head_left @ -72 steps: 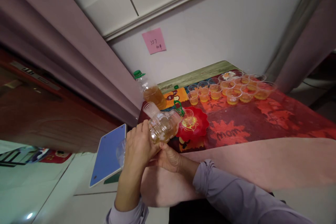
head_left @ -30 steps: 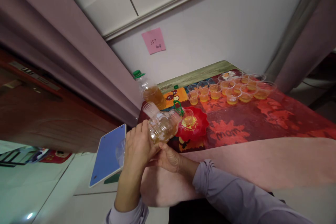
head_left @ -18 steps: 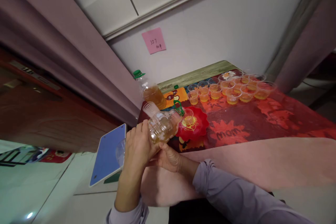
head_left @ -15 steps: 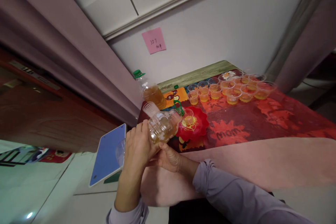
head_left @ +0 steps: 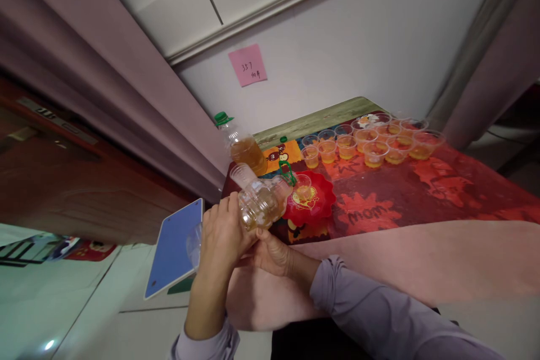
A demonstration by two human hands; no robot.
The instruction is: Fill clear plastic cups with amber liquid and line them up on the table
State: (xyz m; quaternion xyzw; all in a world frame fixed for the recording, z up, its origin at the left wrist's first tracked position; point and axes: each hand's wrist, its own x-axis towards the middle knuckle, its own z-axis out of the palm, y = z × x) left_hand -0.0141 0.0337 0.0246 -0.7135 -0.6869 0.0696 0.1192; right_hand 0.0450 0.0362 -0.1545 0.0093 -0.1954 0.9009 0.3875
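Your left hand [head_left: 221,230] wraps the plastic bottle [head_left: 260,205] and your right hand [head_left: 272,253] clasps its base, the tilt directing its neck toward the cup [head_left: 302,188] on the red plate [head_left: 324,205].

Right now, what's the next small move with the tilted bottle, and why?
Probably ease the tilted bottle's neck up slightly, using both the left hand and right hand. The neck points at the cup on the red dish; that cup holds some amber liquid, and the grouped cups look only shallowly filled.
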